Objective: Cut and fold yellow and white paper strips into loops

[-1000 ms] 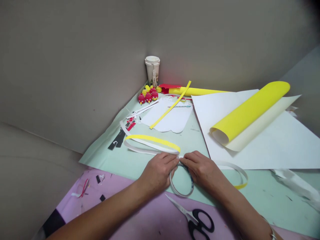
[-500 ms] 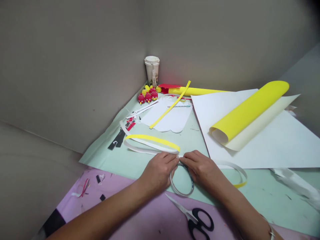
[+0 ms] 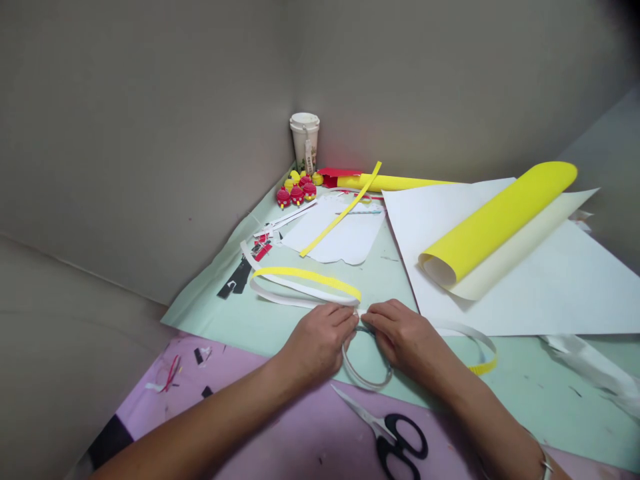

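Note:
My left hand (image 3: 323, 337) and my right hand (image 3: 403, 337) meet over the green sheet, both closed with fingertips pinched a small gap apart. Between them runs a narrow paper strip (image 3: 305, 275), yellow on one face and white on the other. It loops out beyond the left hand and curls again past the right forearm. A thin grey-white ring (image 3: 367, 385), like a slim roll of tape, stands just below the fingertips, between the palms; its upper edge is partly hidden. Black-handled scissors (image 3: 383, 427) lie nearer to me, blades pointing up and left.
A yellow paper roll (image 3: 495, 227) rests on large white sheets (image 3: 565, 287) at right. A yellow strip (image 3: 340, 210) crosses a smaller white sheet (image 3: 325, 237). Small red and yellow lantern-like balls (image 3: 297, 194) and a lidded cup (image 3: 305, 140) stand in the corner. Black scraps (image 3: 235, 279) lie left.
The hands keep almost the same pinch over the strip. The ring below them has tilted slightly and shifted a little to the right. Nothing else has visibly moved.

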The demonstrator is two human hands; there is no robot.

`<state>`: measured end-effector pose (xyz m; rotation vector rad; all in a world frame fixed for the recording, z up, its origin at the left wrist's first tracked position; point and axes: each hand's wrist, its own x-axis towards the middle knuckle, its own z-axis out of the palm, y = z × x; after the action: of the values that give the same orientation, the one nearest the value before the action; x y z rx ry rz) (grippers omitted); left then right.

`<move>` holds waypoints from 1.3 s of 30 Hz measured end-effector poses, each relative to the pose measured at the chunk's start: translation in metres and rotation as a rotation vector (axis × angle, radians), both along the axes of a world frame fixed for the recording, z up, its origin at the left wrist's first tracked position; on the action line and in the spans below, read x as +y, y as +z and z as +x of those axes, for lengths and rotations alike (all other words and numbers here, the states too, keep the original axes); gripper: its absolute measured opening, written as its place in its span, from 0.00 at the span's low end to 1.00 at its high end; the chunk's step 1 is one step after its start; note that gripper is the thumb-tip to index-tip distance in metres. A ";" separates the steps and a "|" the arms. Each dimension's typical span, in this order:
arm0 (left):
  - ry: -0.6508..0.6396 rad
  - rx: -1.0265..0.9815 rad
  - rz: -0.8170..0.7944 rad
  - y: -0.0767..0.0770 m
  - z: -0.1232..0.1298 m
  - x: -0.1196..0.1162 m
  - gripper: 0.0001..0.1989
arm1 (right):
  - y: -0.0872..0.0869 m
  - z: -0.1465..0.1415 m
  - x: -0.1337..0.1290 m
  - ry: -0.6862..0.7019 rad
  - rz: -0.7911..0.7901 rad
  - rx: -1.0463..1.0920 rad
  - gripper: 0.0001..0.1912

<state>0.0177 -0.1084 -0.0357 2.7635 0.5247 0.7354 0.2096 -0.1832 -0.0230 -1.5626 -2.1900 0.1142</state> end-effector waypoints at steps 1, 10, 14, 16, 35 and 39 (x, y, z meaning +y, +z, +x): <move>-0.002 -0.001 0.003 0.001 0.000 0.000 0.14 | 0.000 0.000 0.000 0.000 -0.006 0.008 0.16; -0.025 0.013 0.002 0.004 -0.002 0.001 0.14 | 0.033 -0.001 -0.010 -0.032 -0.307 0.128 0.12; -0.019 -0.006 0.003 0.002 -0.002 0.001 0.14 | 0.041 -0.008 -0.019 -0.053 -0.407 0.133 0.23; -0.016 0.002 -0.007 0.003 -0.002 0.001 0.14 | 0.040 -0.011 -0.022 -0.078 -0.437 0.094 0.26; -0.025 0.054 -0.003 0.005 -0.003 0.001 0.15 | 0.056 0.008 -0.012 -0.016 -0.505 0.215 0.13; -0.020 0.062 0.014 0.002 -0.003 0.001 0.15 | 0.057 0.016 -0.010 -0.113 -0.512 0.266 0.18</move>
<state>0.0145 -0.1076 -0.0336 2.8079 0.5055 0.6526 0.2254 -0.1931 0.0339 -1.8016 -1.9467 0.8532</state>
